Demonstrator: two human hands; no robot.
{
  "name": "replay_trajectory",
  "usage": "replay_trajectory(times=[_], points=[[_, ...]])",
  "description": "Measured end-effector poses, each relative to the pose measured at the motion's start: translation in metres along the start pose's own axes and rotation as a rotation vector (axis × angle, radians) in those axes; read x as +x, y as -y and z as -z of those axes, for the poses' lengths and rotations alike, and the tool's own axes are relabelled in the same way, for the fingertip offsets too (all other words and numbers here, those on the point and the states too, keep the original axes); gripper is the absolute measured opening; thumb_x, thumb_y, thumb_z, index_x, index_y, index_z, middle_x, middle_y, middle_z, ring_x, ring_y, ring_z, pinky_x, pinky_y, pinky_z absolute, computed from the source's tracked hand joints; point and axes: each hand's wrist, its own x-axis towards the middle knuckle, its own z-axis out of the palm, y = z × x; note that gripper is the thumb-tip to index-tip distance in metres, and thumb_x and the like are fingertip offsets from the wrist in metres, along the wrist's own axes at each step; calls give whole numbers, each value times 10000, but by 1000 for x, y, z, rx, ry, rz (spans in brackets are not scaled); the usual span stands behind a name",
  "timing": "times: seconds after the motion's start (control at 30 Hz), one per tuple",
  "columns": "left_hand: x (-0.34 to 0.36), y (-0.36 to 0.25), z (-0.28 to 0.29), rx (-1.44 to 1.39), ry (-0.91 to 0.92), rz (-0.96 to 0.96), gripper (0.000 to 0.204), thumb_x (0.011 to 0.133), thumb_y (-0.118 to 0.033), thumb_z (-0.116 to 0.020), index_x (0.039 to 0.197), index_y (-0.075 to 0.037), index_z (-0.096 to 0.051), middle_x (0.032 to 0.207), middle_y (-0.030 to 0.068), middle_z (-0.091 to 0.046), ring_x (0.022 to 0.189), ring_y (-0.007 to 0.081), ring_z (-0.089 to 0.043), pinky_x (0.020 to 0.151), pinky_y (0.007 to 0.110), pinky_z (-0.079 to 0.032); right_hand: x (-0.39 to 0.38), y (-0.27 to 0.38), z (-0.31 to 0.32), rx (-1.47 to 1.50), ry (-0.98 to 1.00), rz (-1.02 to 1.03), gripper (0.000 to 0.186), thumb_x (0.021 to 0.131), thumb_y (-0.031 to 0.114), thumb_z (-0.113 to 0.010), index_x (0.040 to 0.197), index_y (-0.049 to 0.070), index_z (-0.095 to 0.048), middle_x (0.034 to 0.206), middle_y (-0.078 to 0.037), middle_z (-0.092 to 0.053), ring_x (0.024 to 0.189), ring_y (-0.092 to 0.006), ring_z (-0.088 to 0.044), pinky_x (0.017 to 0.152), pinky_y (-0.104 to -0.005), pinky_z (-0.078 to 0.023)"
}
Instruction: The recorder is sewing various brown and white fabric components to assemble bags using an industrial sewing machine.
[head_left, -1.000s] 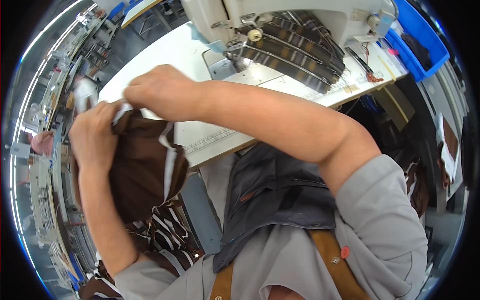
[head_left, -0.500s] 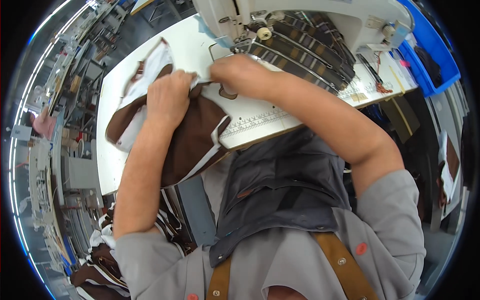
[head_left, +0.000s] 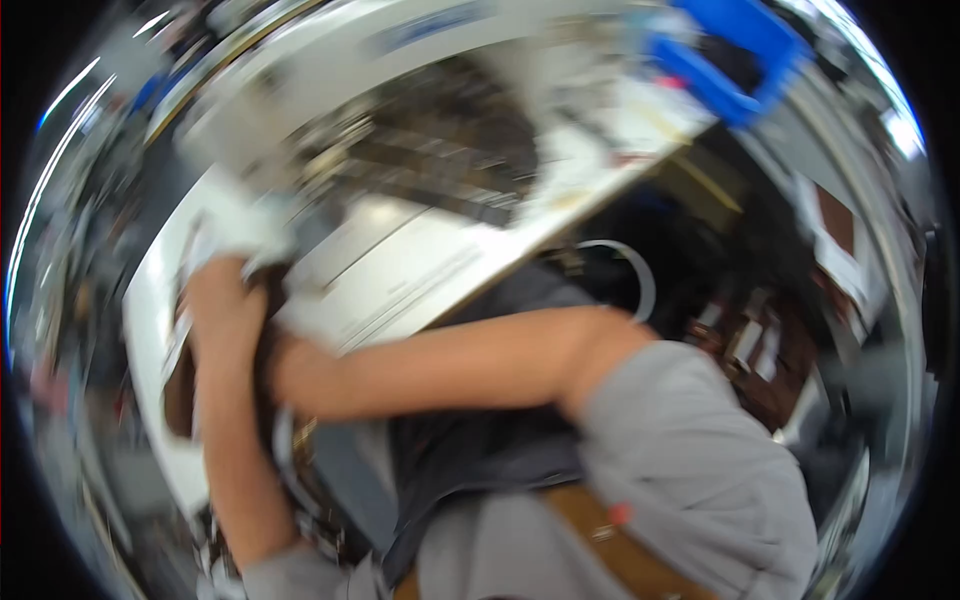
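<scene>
Half a second ago the brown cloth [head_left: 181, 400] lay wide across the surface [head_left: 400, 285], with the right hand [head_left: 300, 375] near the machine's needle end; now the whole view has swung and smeared, and both hands are at the left of the frame. The right hand has dropped beside the wrist of the left hand [head_left: 222, 295], and the forearms cover much of the cloth, so it seems to be handled away from the sewing machine [head_left: 240, 130]. The left hand's fingers look bent over the cloth, but blur hides their grip; I cannot tell whether the right hand pinches anything.

The surface's near edge slants from the upper right to the lower middle, and its left edge curves down close beside the left forearm. Room for moving seems to lie right of the hands, along the white strip below the checked cloth [head_left: 450, 140]. A blue bin [head_left: 790, 55] stands at the upper right.
</scene>
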Motion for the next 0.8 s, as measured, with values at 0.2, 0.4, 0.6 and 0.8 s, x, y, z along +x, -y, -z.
replay_trajectory(times=[0.2,0.4,0.6,0.8], points=[[-12,-11,-44,203,-45,-49,250,769,24,-615,1016,-8,-645,923,187,-678,887,413,-649,767,508,-495,77,-28,-83,-196,-222,-33,503,844,431,-657,1252,139,-686,1270,-145,-665,1219,-377,-569,1053,-545,-370],[-7,-26,-31,-139,29,127,407,734,45,-659,1133,-35,-643,1009,280,-678,976,455,-637,851,489,-480,67,-65,-26,-248,241,208,554,866,492,-627,1295,142,-655,1267,-153,-665,1219,-367,-572,1058,-519,-378],[-35,8,-58,-241,-121,5,477,758,38,-643,1229,-35,-621,1043,271,-680,955,403,-652,876,454,-499,-31,-62,62,-100,181,150,454,842,440,-628,1061,57,-735,1122,-189,-704,1107,-330,-635,936,-441,-475],[-32,-53,-20,-266,-128,292,547,754,-311,-809,1226,-82,-653,1077,227,-703,925,418,-679,814,494,-530,-77,-94,95,-39,-422,-170,508,729,340,-769,1075,-9,-637,1113,-211,-633,889,-385,-688,739,-432,-551]])
